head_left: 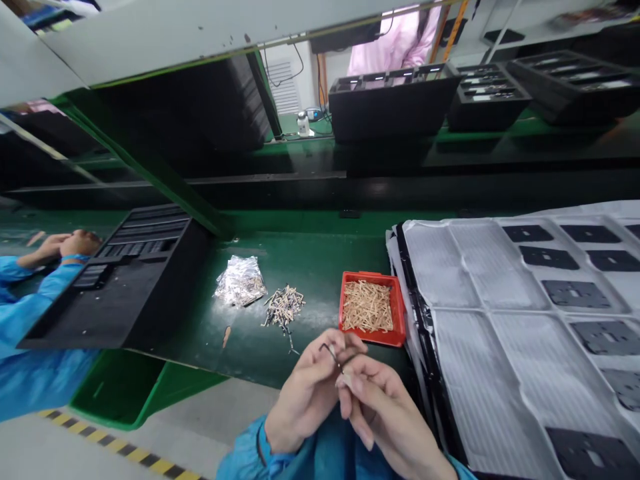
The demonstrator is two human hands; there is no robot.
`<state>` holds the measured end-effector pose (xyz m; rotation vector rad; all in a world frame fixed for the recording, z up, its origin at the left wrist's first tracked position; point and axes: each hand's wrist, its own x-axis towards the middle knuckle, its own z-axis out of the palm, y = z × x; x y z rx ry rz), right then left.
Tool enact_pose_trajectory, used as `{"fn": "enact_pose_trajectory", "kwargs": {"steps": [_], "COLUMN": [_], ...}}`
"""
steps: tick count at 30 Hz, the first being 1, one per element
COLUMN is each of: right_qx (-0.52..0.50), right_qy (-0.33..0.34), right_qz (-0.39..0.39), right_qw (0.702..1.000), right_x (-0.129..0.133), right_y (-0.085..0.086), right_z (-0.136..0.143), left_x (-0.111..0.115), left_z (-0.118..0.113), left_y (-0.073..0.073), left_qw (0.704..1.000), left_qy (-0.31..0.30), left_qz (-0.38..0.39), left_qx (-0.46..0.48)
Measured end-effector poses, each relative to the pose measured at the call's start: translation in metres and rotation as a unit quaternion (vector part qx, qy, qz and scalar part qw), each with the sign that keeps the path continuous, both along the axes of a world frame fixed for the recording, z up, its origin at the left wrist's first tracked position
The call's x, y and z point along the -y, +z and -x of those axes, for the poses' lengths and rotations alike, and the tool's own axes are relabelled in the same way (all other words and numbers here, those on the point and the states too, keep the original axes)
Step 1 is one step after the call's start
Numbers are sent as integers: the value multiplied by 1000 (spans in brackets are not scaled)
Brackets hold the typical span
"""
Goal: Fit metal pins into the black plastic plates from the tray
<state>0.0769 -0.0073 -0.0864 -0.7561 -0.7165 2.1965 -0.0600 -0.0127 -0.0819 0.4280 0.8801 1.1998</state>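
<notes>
Meeting closely, the left hand (311, 388) and right hand (384, 401) pinch 1 thin dark part (329, 351), probably light and stiff, best held by its ends.

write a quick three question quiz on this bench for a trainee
1. What colour is the bin that holds the tan pieces?
2. True or false: the loose pile lies between the plastic bag and the bin.
3. What do the left hand and right hand hold?
a) the plastic bag
b) a thin bent piece
c) the bin

Key: 1 red; 2 true; 3 b
</notes>
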Motion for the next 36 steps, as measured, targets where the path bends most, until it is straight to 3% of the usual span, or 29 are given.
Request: {"fn": "enact_pose_trajectory", "kwargs": {"steps": [2,5,7,10,12,14,17,19,21,24,27,29,31,33,35,36], "right_qx": [43,130,178,222,239,250,276,292,279,201,59,-30,-45,13,116,167], "right_qy": [-48,-124,-163,-203,-217,-222,-244,-256,-232,-144,-55,-28,-46,-123,-254,-316], "right_qz": [-33,-106,-172,-277,-330,-356,-327,-269,-213,-170,-94,-32,-6,-28,-120,-183], "right_qw": [997,978,955,912,887,873,870,881,907,954,992,999,998,992,953,916], "right_x": [0,1,3,5,5,2,-8,-15,-18,-14,-4,2,10,23,39,47], "right_y": [-2,-5,-6,-8,-11,-18,-33,-39,-38,-22,-2,9,18,26,31,32], "right_z": [2,3,3,2,1,2,5,8,9,9,4,-1,-10,-21,-34,-42], "left_x": [5,11,10,1,-7,-14,-27,-39,-51,-63,-62,-59,-57,-58,-61,-61], "left_z": [0,6,10,8,4,2,9,20,29,31,24,21,17,6,-23,-45], "left_y": [-5,-8,-5,2,3,3,3,5,6,4,-1,-3,-2,2,8,11], "left_qw": [989,931,889,857,874,888,884,860,818,732,639,605,609,656,705,709], "left_qy": [98,247,232,110,81,107,191,249,294,334,322,298,278,219,95,14], "left_qz": [-59,-160,-223,-268,-258,-247,-271,-320,-385,-486,-558,-581,-595,-583,-550,-530], "left_qx": [-88,-214,-326,-426,-404,-374,-330,-310,-309,-341,-420,-456,-445,-427,-438,-465]}}
